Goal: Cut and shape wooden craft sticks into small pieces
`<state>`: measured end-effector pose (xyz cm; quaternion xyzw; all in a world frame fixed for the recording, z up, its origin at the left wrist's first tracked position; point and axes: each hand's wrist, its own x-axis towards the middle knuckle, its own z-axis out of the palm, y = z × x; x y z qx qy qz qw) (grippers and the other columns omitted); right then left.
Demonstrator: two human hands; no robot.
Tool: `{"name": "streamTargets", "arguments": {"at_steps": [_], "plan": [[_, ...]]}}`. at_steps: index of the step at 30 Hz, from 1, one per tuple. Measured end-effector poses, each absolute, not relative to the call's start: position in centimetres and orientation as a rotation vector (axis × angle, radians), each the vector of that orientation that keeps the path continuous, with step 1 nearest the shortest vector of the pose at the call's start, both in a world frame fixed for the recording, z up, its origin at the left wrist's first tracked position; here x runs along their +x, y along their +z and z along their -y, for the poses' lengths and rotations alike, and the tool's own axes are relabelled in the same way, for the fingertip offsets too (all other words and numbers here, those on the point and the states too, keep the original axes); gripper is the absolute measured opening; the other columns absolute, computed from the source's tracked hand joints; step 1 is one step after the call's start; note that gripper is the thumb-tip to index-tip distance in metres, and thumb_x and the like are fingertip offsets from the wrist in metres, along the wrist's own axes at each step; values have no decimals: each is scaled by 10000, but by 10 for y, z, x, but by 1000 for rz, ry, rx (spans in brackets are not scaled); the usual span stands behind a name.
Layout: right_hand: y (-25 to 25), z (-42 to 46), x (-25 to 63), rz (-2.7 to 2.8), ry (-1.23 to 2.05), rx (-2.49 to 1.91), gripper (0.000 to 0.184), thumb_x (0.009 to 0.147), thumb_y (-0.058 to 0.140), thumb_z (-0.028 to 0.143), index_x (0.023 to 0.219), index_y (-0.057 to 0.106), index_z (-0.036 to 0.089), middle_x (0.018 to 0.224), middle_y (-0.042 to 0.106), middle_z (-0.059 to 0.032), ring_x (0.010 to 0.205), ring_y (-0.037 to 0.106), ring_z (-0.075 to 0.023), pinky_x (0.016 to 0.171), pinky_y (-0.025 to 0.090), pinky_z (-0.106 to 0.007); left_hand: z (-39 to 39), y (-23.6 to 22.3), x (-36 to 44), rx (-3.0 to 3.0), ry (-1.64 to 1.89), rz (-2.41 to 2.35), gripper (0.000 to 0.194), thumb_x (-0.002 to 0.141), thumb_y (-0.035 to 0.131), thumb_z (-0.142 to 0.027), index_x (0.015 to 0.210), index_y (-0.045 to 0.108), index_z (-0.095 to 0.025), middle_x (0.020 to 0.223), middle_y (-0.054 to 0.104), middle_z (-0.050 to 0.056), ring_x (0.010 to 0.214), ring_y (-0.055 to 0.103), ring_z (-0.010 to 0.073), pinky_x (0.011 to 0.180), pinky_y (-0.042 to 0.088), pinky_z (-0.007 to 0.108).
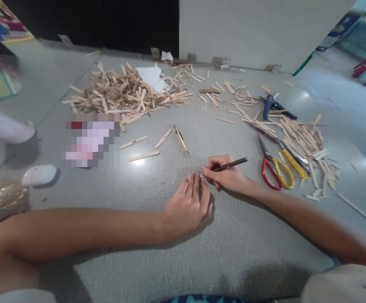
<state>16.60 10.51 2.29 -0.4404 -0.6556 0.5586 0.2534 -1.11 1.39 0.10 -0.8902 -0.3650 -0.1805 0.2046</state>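
Observation:
My right hand [225,173] is closed around a dark pen [231,164], its back end pointing up to the right. The pen's tip is hidden by my fingers. Beside it, my left hand [191,201] lies on the table with bent fingers pressed together, holding down a small wooden craft stick [202,176]. Only a bit of that stick shows between the two hands. Ahead of them lies a thin gold-coloured pointed tool [180,138]. Three loose craft sticks [144,156] rest to its left, two with a dark mark near the middle.
A large heap of craft sticks [107,92] with white tissue [153,78] lies at the back left. To the right are scissors [273,164], a yellow-handled cutter [295,163], a dark blue tool [267,107] and cut stick pieces [303,134]. A white mouse [39,174] sits left.

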Motion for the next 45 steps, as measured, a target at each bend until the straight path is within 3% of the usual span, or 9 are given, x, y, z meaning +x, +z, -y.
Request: {"name": "streamTargets", "arguments": {"at_steps": [29,45], "plan": [[26,-105,165,1820,1501,-1162,543,880,817,533,565,491,233,415,494,65,342,453,-80,359,316,-206,-14,2,-11,-2481,-497,1025,477,1062,407,-282,1156,705,79,1146,780,383,1064,825,413,873,615,443],[22,-106,167,1835,1532,-1130,504,899,783,502,589,489,235,449,517,60,342,450,-77,345,310,-197,-14,3,-11,-2456,-539,1024,505,1066,314,-228,1128,713,76,1111,794,366,1018,838,399,833,632,435]]}}
